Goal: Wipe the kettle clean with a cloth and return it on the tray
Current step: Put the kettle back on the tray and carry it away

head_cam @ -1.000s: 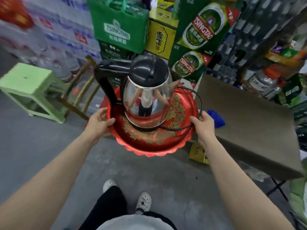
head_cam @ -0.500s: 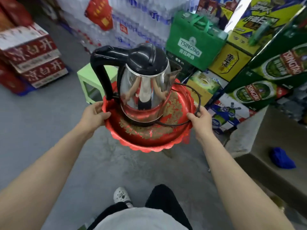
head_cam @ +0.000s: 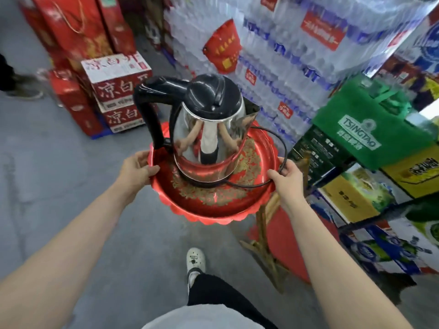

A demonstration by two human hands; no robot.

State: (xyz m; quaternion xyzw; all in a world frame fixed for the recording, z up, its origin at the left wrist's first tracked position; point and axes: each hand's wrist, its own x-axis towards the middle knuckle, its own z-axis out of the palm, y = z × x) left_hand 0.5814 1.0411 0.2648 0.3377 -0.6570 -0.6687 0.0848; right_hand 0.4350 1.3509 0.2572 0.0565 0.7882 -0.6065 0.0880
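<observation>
A shiny steel kettle (head_cam: 209, 143) with a black lid and black handle stands upright on a round red tray (head_cam: 213, 207) with a gold pattern. Its black cord (head_cam: 282, 148) loops over the tray's right side. My left hand (head_cam: 136, 167) grips the tray's left rim. My right hand (head_cam: 286, 176) grips the right rim, with the cord under its fingers. I carry the tray in the air in front of me above the grey floor. No cloth is in view.
Red and white cartons (head_cam: 116, 91) are stacked on the floor at the left. Shrink-wrapped water bottle packs (head_cam: 285, 55) tower behind the kettle. A green Tsingtao bag (head_cam: 363, 131) and drink boxes fill the right. A wooden stand (head_cam: 266, 236) sits below the tray.
I have turned left while carrying the tray: the table with the blue cloth and the green stool have left the view, and the red cartons and water packs now sit ahead.
</observation>
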